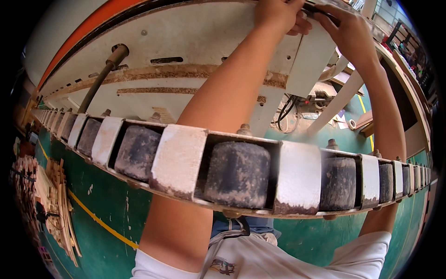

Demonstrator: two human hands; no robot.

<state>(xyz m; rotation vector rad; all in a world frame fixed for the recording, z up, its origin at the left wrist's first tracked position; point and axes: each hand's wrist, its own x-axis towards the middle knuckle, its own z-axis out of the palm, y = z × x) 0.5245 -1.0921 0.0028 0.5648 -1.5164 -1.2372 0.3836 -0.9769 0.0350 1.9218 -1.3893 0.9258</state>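
Both my arms reach under a long roller rail (pixel 181 158) and up to the far side of a machine. At the top edge of the view, my left hand (pixel 276 16) has its fingers curled in; what they close on is hidden. My right hand (pixel 350 35), just to its right, pinches a thin dark strip (pixel 327 14) between thumb and fingers. The strip runs toward the left hand's fingertips along the edge of the machine's pale panel (pixel 190 35). Dusty black rollers (pixel 239 174) sit in the white rail, between me and my hands.
A metal rod (pixel 100 81) slants from the panel to the rail at left. Black cables (pixel 285 111) hang under the machine. Stacked wood strips (pixel 58 204) lie on the green floor (pixel 107 195) at left, beside a yellow line. A roll of tape (pixel 352 124) lies at right.
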